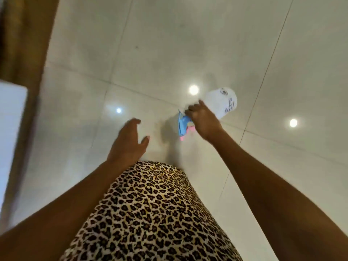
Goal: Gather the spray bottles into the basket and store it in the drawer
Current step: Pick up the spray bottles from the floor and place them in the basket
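A clear spray bottle (224, 104) with black print and a blue and pink trigger head is above the glossy tiled floor, its base pointing away from me. My right hand (202, 120) is closed around its neck, just behind the trigger head. My left hand (130, 140) hovers over the floor to the left of it, fingers spread and holding nothing. No basket and no drawer are in view.
Pale glossy floor tiles (169, 44) fill the view, with ceiling lights mirrored in them. A brown curtain (24, 44) hangs along the left edge, and a white furniture corner (11, 119) juts in below it. My leopard-print skirt (150, 213) covers the lower middle.
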Action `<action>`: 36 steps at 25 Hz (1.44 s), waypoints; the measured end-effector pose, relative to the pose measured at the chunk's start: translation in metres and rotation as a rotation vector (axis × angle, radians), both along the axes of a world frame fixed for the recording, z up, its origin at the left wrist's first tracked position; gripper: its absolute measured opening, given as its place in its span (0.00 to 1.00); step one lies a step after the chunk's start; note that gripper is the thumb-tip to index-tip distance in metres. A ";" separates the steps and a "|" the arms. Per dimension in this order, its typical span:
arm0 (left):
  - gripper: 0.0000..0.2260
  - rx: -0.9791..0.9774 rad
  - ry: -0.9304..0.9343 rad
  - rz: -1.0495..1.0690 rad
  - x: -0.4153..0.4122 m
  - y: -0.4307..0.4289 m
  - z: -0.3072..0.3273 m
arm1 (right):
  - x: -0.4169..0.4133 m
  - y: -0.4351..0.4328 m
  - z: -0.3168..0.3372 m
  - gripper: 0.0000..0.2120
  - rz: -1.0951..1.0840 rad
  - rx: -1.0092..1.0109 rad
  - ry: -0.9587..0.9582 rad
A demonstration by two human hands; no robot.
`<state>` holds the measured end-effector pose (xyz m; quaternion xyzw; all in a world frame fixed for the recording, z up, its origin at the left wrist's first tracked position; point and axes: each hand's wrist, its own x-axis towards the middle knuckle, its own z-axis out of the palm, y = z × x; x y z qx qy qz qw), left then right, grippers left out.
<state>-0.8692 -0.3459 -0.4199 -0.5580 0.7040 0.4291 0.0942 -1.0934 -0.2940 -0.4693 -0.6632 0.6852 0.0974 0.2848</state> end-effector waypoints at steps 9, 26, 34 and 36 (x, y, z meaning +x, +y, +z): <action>0.13 -0.061 0.385 0.343 0.011 -0.024 0.327 | 0.113 -0.046 0.358 0.16 -0.646 -0.304 -0.703; 0.12 -0.624 0.472 0.926 0.340 0.048 0.601 | 0.477 -0.024 0.661 0.12 -0.217 -0.187 -1.076; 0.25 -0.602 0.684 0.915 0.435 0.057 0.609 | 0.583 -0.047 0.678 0.08 -0.127 -0.258 -0.963; 0.34 -0.554 0.743 0.933 0.450 0.054 0.605 | 0.603 -0.062 0.673 0.07 -0.059 -0.269 -0.903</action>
